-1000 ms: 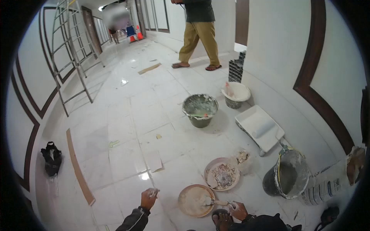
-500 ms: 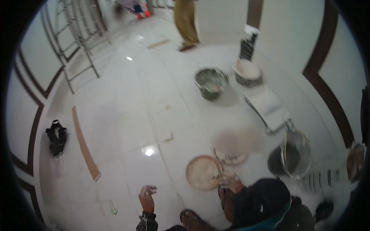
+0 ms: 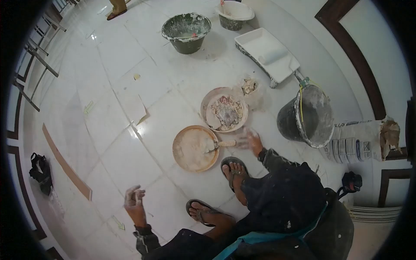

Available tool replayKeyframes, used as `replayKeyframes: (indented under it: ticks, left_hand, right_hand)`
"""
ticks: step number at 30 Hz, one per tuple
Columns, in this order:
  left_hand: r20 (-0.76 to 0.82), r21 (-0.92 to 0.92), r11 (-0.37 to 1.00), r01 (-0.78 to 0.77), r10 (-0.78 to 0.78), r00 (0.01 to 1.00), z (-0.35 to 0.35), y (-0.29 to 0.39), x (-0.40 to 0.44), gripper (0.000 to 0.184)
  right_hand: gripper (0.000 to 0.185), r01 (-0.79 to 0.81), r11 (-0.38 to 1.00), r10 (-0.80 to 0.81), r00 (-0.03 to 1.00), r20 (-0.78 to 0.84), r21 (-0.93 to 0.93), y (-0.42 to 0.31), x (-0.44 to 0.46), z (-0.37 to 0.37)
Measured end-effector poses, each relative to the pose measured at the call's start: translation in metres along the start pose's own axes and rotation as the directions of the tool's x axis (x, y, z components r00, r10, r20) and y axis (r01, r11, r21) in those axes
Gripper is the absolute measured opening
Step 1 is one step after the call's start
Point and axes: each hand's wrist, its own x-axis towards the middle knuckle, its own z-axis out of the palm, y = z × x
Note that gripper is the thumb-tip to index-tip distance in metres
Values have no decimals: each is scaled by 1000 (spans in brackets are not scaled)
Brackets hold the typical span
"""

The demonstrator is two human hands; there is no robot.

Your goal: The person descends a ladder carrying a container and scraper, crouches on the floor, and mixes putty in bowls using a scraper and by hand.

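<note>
The right hand (image 3: 250,141), blurred, is spread with its fingertips just beside the wooden handle of a putty knife (image 3: 227,143); whether they touch it I cannot tell. The left hand (image 3: 135,199), well apart from the right, hangs over the tiled floor (image 3: 130,169), fingers loosely curled; whether anything lies inside them is unclear. The putty knife rests across the rim of a round dish (image 3: 195,170) of pale powder, blade in the powder. Just beside that dish sits a bowl (image 3: 203,110) of broken chunks, with a clear plastic bag (image 3: 249,86) next to it. Farther out stand a black bucket (image 3: 289,115) with a yellow handle, a printed sack (image 3: 353,143), a white paint tray (image 3: 251,41) and a dark green tub (image 3: 187,45). Another person's foot (image 3: 117,12) shows at the top edge.
</note>
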Motion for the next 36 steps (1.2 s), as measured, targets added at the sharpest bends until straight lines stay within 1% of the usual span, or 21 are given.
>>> replayKeyframes:
  ticks: [2, 3, 4, 5, 6, 8, 10, 11, 13, 14, 16, 17, 18, 19, 24, 28, 29, 31, 32, 34, 36]
  left_hand:
    - [2, 7, 1000, -16, 16, 1000, -12, 14, 12, 17]
    - [16, 43, 998, -35, 35, 999, -17, 22, 17, 16]
    - [42, 47, 998, -53, 51, 998, -20, 28, 23, 16]
    - [67, 51, 996, -71, 68, 995, -23, 35, 29, 15]
    - [70, 57, 996, -67, 63, 996, -22, 46, 33, 15]
    - [195, 224, 960, -166, 123, 973, -17, 67, 45, 13]
    - [327, 303, 915, -266, 162, 931, -7, 82, 57, 13]
    - [459, 354, 857, -374, 189, 868, 0, 88, 64, 14]
    - [478, 375, 845, -381, 176, 861, 26, 100, 70, 11]
    - [569, 351, 830, -434, 179, 803, 39, 100, 73, 12]
    - [711, 299, 767, -567, 218, 669, 63, 92, 75, 16]
    - [764, 269, 717, -643, 248, 596, 75, 88, 75, 18]
    - [776, 295, 743, -601, 180, 604, 88, 90, 68, 20]
    - [822, 264, 677, -687, 215, 527, 97, 84, 66, 18]
    - [896, 321, 612, -722, 51, 442, 96, 61, 45, 17]
    - [874, 369, 632, -681, 12, 485, 66, 40, 39, 19]
    - [851, 401, 640, -655, 4, 525, 59, 37, 37, 19]
    - [824, 436, 647, -625, -7, 567, 51, 35, 35, 19]
    - [793, 441, 666, -602, 25, 608, 49, 36, 34, 18]
    - [753, 446, 688, -572, 57, 655, 46, 34, 32, 18]
    - [700, 435, 779, -452, 23, 714, 47, 31, 32, 19]
  right_hand:
    - [56, -13, 989, 2, 997, -79, -148, -18, 18, -2]
    - [56, 281, 475, -384, 919, 91, -834, -22, 29, -7]
    - [56, 333, 27, -427, 856, 291, -942, -29, 38, -7]
    - [56, 287, -426, -450, 755, 477, -858, -36, 47, -7]
    - [55, 341, 18, -595, 759, 264, -940, -51, 51, 7]
    - [55, 371, 457, -624, 781, 6, -809, -76, 53, 31]
    - [55, 453, -48, -745, 578, 334, -890, -94, 55, 48]
    - [55, 455, -43, -742, 582, 333, -889, -104, 61, 58]
    - [60, 605, -195, -524, 601, 604, -772, -124, 80, 81]
    - [60, 605, -194, -523, 602, 603, -772, -128, 89, 93]
    - [61, 634, -311, 0, 745, 667, -708, -135, 106, 117]
    - [61, 627, -315, -8, 749, 662, -713, -139, 109, 127]
    - [69, 621, -399, 177, 775, 607, -675, -140, 112, 135]
    - [78, 624, -471, 349, 781, 518, -624, -144, 114, 139]
    - [53, 673, -431, 249, 729, 638, -601, -130, 120, 123]
    - [32, 645, -517, 97, 698, 709, -564, -143, 92, 119]
    - [32, 651, -513, 101, 693, 714, -559, -140, 83, 110]
    - [32, 704, -497, -80, 544, 835, -507, -138, 65, 87]
    - [32, 709, -496, -78, 539, 839, -502, -139, 57, 81]
    - [20, 659, -445, 32, 689, 724, -607, -144, 46, 72]
    - [22, 677, -449, -39, 637, 770, -583, -148, 46, 63]
